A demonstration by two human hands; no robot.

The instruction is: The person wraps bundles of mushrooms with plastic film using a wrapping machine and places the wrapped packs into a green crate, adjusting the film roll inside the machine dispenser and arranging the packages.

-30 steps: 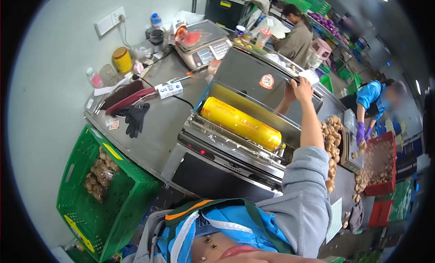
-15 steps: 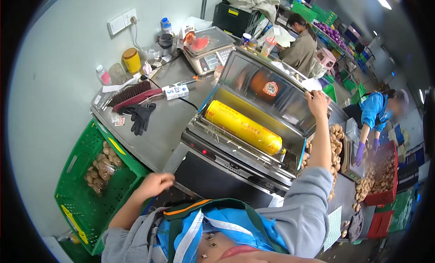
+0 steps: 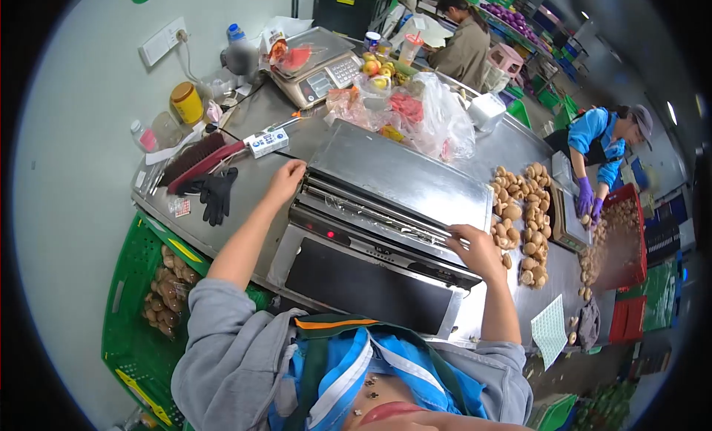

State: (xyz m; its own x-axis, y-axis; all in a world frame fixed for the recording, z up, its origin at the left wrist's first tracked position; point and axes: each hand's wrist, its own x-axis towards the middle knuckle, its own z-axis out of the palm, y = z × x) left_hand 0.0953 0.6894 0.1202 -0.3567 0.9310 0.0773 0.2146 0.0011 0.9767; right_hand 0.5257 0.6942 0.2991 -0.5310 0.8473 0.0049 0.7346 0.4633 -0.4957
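The metal lid (image 3: 404,175) of the cling film wrapping machine (image 3: 371,271) is down, hiding the film roll. Clear film (image 3: 356,208) shows in the slot along the lid's front edge. At the slot's left end is my left hand (image 3: 285,182), its fingers pressed together against the edge. My right hand (image 3: 476,251) is at the right end, with bent fingers and thumb closed at the lid's front corner. What lies between the fingers of either hand is too small to make out. A black heating plate (image 3: 367,283) lies in front of the slot, between my forearms.
Brown mushrooms (image 3: 532,242) lie right of the machine. A green crate (image 3: 119,312) with bagged mushrooms stands at left. Behind are plastic bags (image 3: 437,116) and a scale (image 3: 315,71); a brush (image 3: 196,164) and black glove (image 3: 216,193) lie left. A purple-gloved co-worker (image 3: 597,145) stands at right.
The lid has swung from raised to down, covering the yellow film roll. My right hand came down from the lid's top to its front corner; my left hand moved up to the machine's left end.
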